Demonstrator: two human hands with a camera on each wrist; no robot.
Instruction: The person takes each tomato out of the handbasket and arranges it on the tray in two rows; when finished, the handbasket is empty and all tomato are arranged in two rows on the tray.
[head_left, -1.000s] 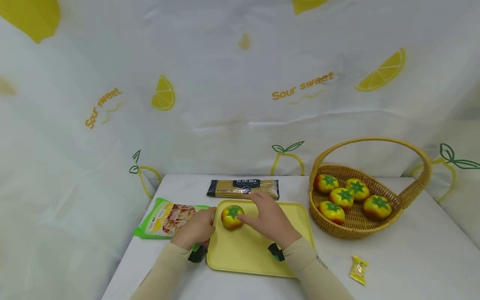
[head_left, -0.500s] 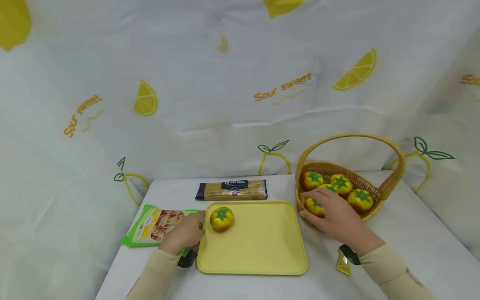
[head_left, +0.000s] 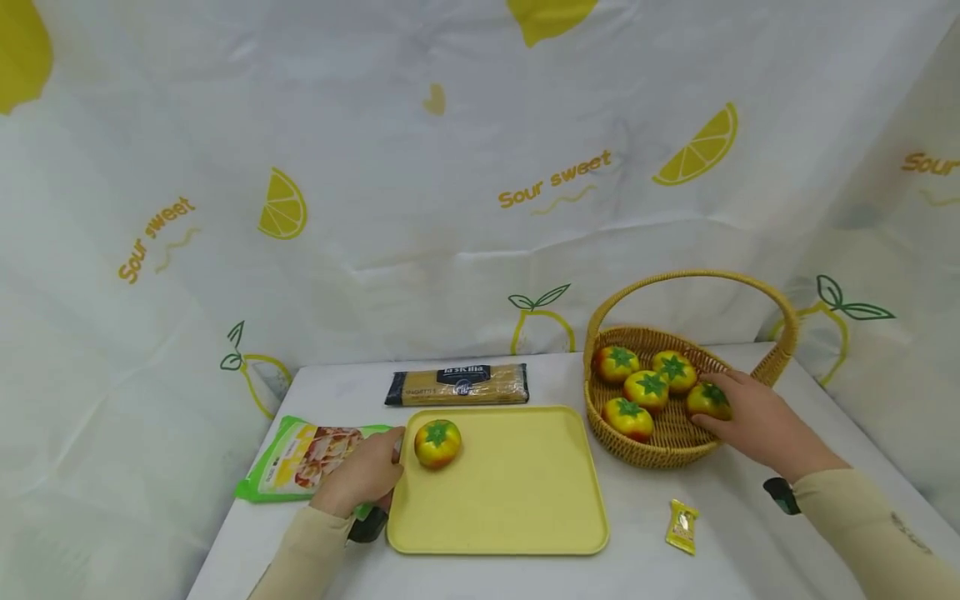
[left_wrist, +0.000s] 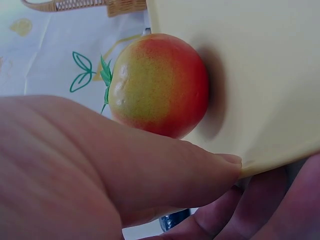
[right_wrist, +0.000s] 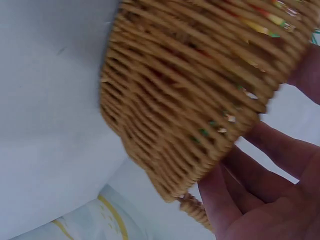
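My left hand [head_left: 363, 473] grips the left rim of a yellow tray [head_left: 517, 492]; in the left wrist view its thumb lies over the rim and its fingers are below. One yellow-red tomato [head_left: 438, 443] with a green star-shaped top sits at the tray's back left, near that thumb. My right hand [head_left: 765, 421] reaches over the right rim of a wicker basket [head_left: 652, 456], with thumb and index finger around the rightmost tomato [head_left: 708, 402]. In the right wrist view the basket's woven side [right_wrist: 175, 95] hides most of the fruit. Several other tomatoes [head_left: 647, 392] lie in the basket.
A spaghetti pack [head_left: 459, 385] lies behind the tray. To the left, a green-edged food bag [head_left: 307, 458] is partly behind my left hand. A small yellow wrapped sweet [head_left: 682, 527] lies in front of the basket, whose tall handle [head_left: 690, 275] arches above it.
My right hand has left the tomato on the tray and moved right, past the basket's front fruit, to the rightmost tomato. The left hand keeps hold of the tray; the view has turned slightly right.
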